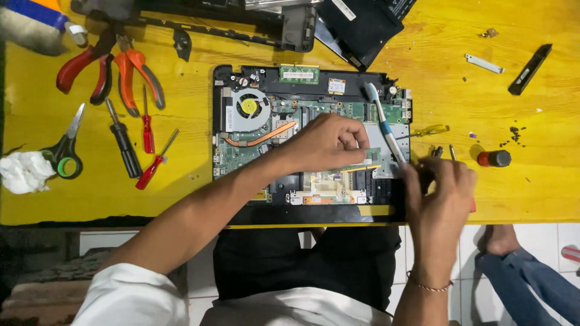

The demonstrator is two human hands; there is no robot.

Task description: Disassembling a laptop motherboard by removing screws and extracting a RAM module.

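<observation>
An opened laptop base (241,181) lies on the yellow table (181,193), its green motherboard (314,108) and round fan (248,107) bare. My left hand (329,143) reaches over the board, fingertips pinched on a small green memory module (374,155) near the board's right side. My right hand (440,188) is blurred at the laptop's right edge. It is closed around a thin screwdriver: dark tips (452,152) stick out above the fingers and a red bit of handle shows below. A white and blue toothbrush (383,122) lies slanted across the board.
Red pliers (78,63), orange cutters (140,75), screwdrivers (124,145) and scissors (65,151) lie left of the laptop, beside a white wad (24,172). A yellow-handled screwdriver (432,130), a small red-capped bottle (494,159) and black covers (362,24) lie right and behind. Another person's bare foot (501,238) is on the tiled floor.
</observation>
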